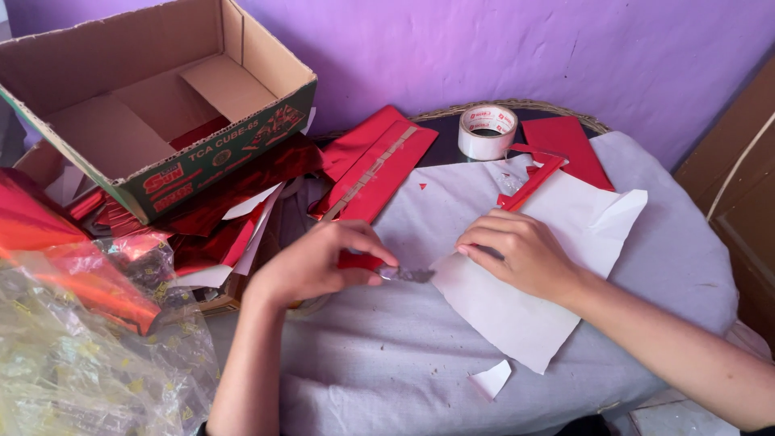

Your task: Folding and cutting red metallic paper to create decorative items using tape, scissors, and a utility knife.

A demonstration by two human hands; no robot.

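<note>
While my right hand (pixel 517 254) lies flat with fingers curled down on the white sheet (pixel 525 274), pressing it to the grey cloth (pixel 387 355) over the table, my left hand (pixel 319 262) is pinched narrow around a small cutter (pixel 395 273). Its red handle sits under my fingers; the short metal blade pokes out and meets the left edge of the sheet. One large white sheet, with one small white scrap (pixel 492 378) lying apart near the front edge of the cloth.

One roll of pale tape (pixel 487 132) stands at the far side of the table, well apart from both hands. Between the tape and my right hand, one red strip frame (pixel 529 182) rests on the sheet's upper part. Two red paper pieces count clearly: a long folded one (pixel 375 169) with a tan strip down its length, and a flat one (pixel 571 145) beyond the tape. One open cardboard box (pixel 145 97) sits far left, over a heap of shiny red foil (pixel 234 202); I cannot count those sheets. Crumpled clear plastic wrap (pixel 73 355) fills the near-left corner.
</note>
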